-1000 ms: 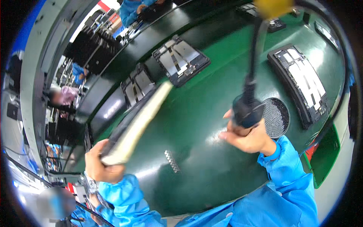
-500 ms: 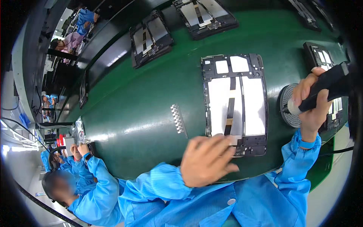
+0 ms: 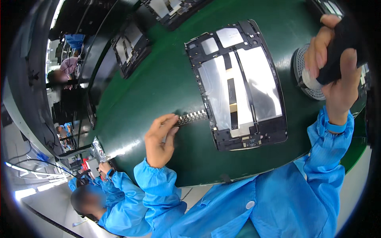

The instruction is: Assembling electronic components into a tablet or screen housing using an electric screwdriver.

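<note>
My left hand pinches the left end of a narrow strip of small metal pieces between thumb and fingers. The strip's right end meets the left edge of an opened tablet, which lies slightly turned on the bench with silver panels and a dark ribbon cable showing. My right hand is wrapped round a black, thick-handled tool that looks like an electric screwdriver. Its pale nose is over a round grey perforated disc; the hand partly hides the disc.
More opened tablets lie along the far side, one at the upper left and one at the top. The green bench ends in front of me. A co-worker in a blue sleeve sits at the left, near a clear plastic bag.
My left hand has left the tablet's lower edge, moved left and taken hold of the strip, which now lies sideways. The whole view has tilted. The right hand still grips its tool.
</note>
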### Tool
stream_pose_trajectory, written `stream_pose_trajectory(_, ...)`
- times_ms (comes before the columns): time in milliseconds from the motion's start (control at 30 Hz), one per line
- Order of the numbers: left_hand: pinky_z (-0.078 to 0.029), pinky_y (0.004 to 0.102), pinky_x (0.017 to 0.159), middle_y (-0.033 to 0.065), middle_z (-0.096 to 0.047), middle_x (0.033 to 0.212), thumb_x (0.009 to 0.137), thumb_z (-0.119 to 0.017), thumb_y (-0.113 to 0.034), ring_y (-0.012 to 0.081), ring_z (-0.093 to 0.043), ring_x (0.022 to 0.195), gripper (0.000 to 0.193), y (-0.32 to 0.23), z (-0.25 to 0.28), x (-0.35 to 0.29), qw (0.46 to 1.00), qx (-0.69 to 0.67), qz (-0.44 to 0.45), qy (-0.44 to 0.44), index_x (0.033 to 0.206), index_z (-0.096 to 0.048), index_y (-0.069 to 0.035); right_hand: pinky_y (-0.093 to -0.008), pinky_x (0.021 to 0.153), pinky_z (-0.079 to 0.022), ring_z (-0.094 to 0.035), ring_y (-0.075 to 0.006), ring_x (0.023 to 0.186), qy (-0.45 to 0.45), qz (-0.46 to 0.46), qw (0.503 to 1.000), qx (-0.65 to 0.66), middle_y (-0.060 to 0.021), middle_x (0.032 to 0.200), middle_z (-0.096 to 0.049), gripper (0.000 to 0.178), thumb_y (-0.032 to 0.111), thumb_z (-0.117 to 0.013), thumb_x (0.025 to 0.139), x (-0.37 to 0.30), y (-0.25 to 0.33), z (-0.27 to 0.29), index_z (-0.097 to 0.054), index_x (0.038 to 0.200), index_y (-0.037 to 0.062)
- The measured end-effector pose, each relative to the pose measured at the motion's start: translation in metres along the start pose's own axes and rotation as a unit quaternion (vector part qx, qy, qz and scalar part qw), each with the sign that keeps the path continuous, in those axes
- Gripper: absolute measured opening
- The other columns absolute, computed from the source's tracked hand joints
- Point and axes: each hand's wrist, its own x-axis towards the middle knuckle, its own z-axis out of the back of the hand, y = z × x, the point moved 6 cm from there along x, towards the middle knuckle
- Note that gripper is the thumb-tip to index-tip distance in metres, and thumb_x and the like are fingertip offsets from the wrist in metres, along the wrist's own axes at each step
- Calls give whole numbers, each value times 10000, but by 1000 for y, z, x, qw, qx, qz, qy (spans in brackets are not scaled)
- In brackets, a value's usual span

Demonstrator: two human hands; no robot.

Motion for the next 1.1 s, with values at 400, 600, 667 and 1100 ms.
stream_pose_trajectory(400, -430, 212, 542, 73, -602, 834, 649, -749, 48, 92, -504, 619, 228, 38, 12, 19, 984, -118, 113, -68, 845, -641, 1, -207, 513, -393, -515, -97, 547, -161, 83, 983, -8, -39, 635, -510, 575, 488, -439, 914, 12, 19, 12, -412, 1185, -19)
stream_pose_trajectory(600, -481, 214, 577, 59, -625, 787, 643, -740, 102, 122, -619, 750, 235, 70, -3, -5, 892, -359, 275, 1, 835, -629, 25, -191, 509, -382, -506, -71, 575, -205, -45, 963, 171, -10, 687, -550, 614, 53, -799, 648, -18, -18, 11, -483, 1168, -29)
stream_pose_trajectory(667, -490, 230, 586, 65, -634, 768, 659, -747, 73, 125, -618, 719, 192, 79, -10, -15, 897, -338, 281, 45, 810, -641, 22, -190, 518, -373, -492, -55, 613, -189, -32, 962, 196, 4, 716, -553, 779, 31, -877, 522, -28, -19, 3, -476, 1187, -26)
stream_pose_trajectory(1100, -456, 403, 746, 124, -604, 929, 600, -732, 44, 324, -567, 867, 192, -19, -13, -8, 986, 46, -46, -154, 689, -580, -31, -191, 454, -370, -507, -60, 484, -235, -27, 971, 31, 2, 596, -559, 408, -4, -766, 696, -7, -6, 32, -551, 1042, -26)
